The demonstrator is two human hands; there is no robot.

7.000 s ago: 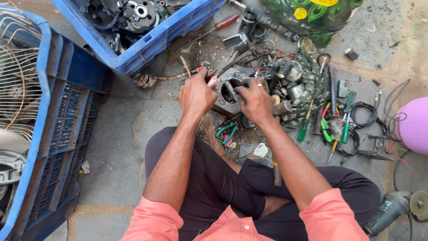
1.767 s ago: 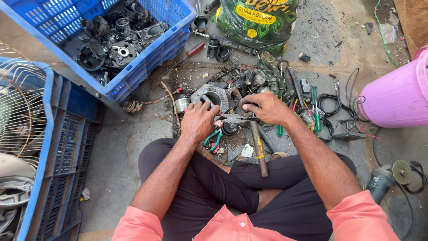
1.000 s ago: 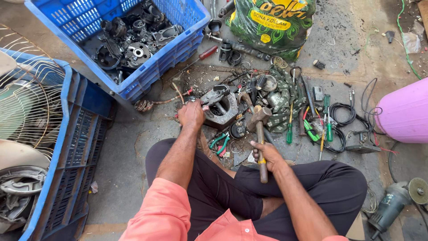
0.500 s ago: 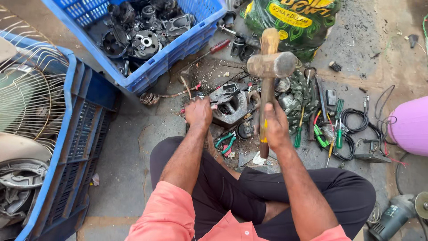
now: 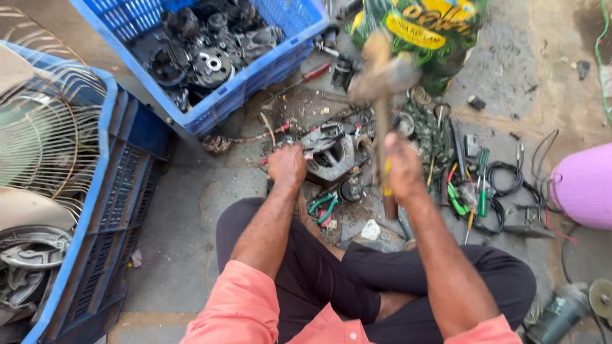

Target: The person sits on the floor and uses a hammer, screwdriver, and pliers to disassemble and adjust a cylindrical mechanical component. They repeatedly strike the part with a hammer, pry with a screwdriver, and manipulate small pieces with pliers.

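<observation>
Concrete floor (image 5: 191, 210) is carrying scrap; left hand (image 5: 287, 164) is pressing closed on a stiff, heavy-looking motor casing (image 5: 331, 153), right hand (image 5: 401, 167) is fisting a blurred hammer (image 5: 381, 76) at twelve o'clock.

Blue crate (image 5: 255, 70) full of dark metal parts, wire fan cage (image 5: 44, 140), pink bucket (image 5: 583, 191), green pliers (image 5: 324, 209), black cables (image 5: 510, 185)

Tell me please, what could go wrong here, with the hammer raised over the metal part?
The left hand grips the metal part right where the hammer in the right hand points, so a missed blow could hit its fingers. The part lies on loose scrap, so it may shift when struck.
</observation>
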